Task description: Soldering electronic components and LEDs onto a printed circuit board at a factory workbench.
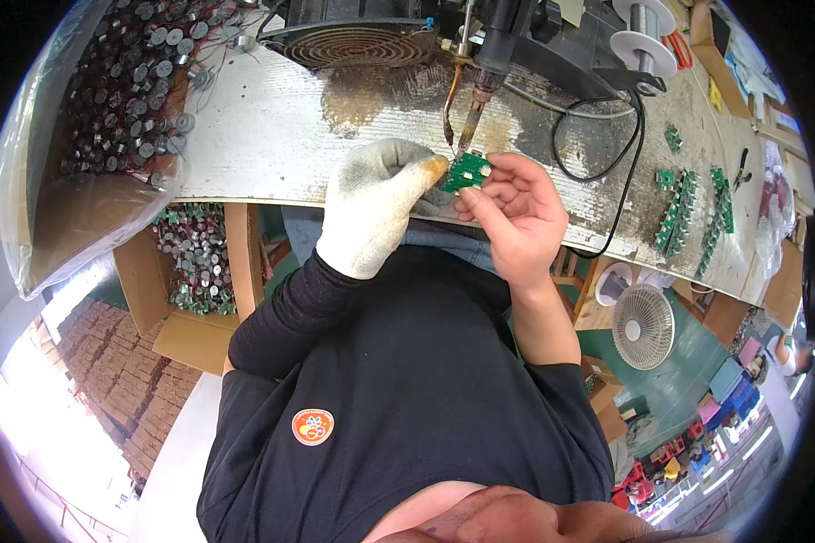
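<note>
A small green circuit board (466, 172) with pale parts on it is held just in front of the bench edge, under the tip of a soldering iron (473, 118). My right hand (523, 206), bare, pinches the board's right and lower side between thumb and fingers. On the board's left, my left hand (371, 201) in a white knit glove is closed, its stained fingertip touching the board's edge. Whatever lies inside the gloved fingers is hidden. Beside the iron, a thin copper-coloured tube (451, 104) points down to the same spot.
Small round metal motors (136, 109) with wires heap at the left, above a cardboard box (243, 262) holding more. A fan grille (358, 47) and solder spools (643, 45) stand at the back. A black cable (638, 163) loops right, near rows of green boards (677, 213) and pliers (743, 170).
</note>
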Tool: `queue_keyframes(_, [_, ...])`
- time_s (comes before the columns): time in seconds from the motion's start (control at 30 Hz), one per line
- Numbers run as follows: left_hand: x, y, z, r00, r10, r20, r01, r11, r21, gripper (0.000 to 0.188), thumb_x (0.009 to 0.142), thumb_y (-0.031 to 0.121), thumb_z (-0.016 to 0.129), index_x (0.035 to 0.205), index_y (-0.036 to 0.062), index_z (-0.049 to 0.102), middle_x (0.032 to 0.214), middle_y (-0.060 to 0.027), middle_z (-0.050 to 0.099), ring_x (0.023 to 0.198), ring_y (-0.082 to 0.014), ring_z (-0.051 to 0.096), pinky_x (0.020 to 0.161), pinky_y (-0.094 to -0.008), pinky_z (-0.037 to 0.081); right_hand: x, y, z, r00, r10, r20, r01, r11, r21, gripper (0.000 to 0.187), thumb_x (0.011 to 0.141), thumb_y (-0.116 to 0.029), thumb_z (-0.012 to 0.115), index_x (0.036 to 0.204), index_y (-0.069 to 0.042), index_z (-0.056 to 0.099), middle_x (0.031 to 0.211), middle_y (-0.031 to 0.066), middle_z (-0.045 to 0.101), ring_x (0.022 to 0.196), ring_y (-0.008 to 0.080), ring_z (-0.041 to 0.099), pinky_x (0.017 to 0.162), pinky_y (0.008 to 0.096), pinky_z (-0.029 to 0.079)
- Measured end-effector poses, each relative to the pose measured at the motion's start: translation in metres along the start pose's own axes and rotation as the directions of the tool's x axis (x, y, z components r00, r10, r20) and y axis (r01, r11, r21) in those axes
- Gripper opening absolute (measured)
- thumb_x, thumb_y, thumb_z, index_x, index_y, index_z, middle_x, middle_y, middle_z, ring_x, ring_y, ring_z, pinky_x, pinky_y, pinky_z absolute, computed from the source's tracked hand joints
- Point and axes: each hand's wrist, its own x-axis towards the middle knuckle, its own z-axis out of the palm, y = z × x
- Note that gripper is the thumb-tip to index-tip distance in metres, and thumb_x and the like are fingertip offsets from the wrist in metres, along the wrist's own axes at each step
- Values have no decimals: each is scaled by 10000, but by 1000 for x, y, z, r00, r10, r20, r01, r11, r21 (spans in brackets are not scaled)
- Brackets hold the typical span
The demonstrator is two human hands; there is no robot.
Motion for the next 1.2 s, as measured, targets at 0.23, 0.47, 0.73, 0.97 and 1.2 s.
queue_keyframes(0.23, [-2,-2,1,1000,22,-11,-21,999,38,205,899,143,603,963,-51,611,825,-102,659,679,-143,649,631,-246,523,-3,2,-2,1000,-22,-2,21,1000,-23,359,801,126,638,1130,80,503,871,112,616,747,137,644,639,233,555])
queue_keyframes(0.47, [0,-7,0,1000,0,-7,0,1000,14,227,899,160,610,979,-53,610,828,-105,658,674,-152,652,620,-244,515,-4,4,-1,1000,9,-13,-10,999,-33,363,797,130,640,1129,76,502,844,100,600,731,141,644,636,238,556])
queue_keyframes(0.73, [-4,-1,-17,946,325,-15,-303,898,318,267,838,157,665,1010,-43,625,884,-113,667,779,-151,638,686,-264,516,-1,5,3,996,82,-45,-80,996,39,387,793,134,636,1145,53,496,924,106,577,747,147,640,649,260,568])
queue_keyframes(0.97, [15,12,-74,557,816,158,-583,248,773,328,751,60,679,1057,-15,588,1138,-162,585,886,-232,636,780,-309,511,9,9,-6,994,-11,-105,2,997,-82,336,833,97,604,1146,54,489,938,121,606,719,143,626,618,253,529])
queue_keyframes(1.2, [32,59,-141,567,768,-299,124,279,952,333,771,239,690,1014,17,641,927,-159,646,843,-290,635,760,-361,502,10,14,-5,995,-34,-95,24,995,-101,323,834,94,603,1134,57,489,945,132,606,711,141,620,618,250,522])
